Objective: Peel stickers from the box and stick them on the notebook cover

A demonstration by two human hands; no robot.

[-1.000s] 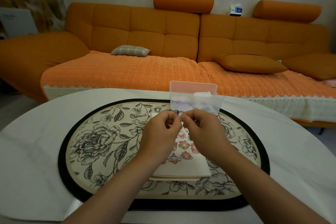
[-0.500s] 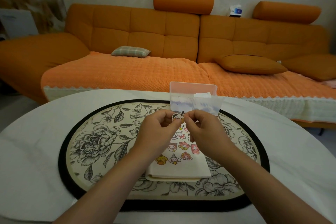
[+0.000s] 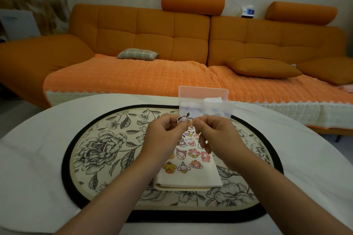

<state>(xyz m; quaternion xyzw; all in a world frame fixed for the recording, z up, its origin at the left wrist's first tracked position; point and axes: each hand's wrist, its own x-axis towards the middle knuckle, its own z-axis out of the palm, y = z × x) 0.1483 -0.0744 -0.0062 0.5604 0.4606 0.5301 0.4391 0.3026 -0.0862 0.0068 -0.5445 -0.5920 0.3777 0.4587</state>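
Observation:
A cream notebook (image 3: 188,179) lies on the floral mat, its cover carrying several cartoon stickers. Above its far end I hold a small cartoon dog sticker (image 3: 183,120) between both hands. My left hand (image 3: 164,137) pinches its left lower edge with thumb and forefinger. My right hand (image 3: 214,135) pinches the right edge, other fingers curled. Just behind the hands stands the clear plastic sticker box (image 3: 206,107), open, with white sheets inside. My hands hide the top of the notebook.
An oval floral mat with a black rim (image 3: 99,149) covers the middle of the white table (image 3: 34,154). Beyond the table's far edge runs an orange sofa (image 3: 133,74) with cushions.
The sticker has come into sight between my fingertips and risen a little. Both hands have lifted slightly off the notebook, showing more of the stickers on its cover.

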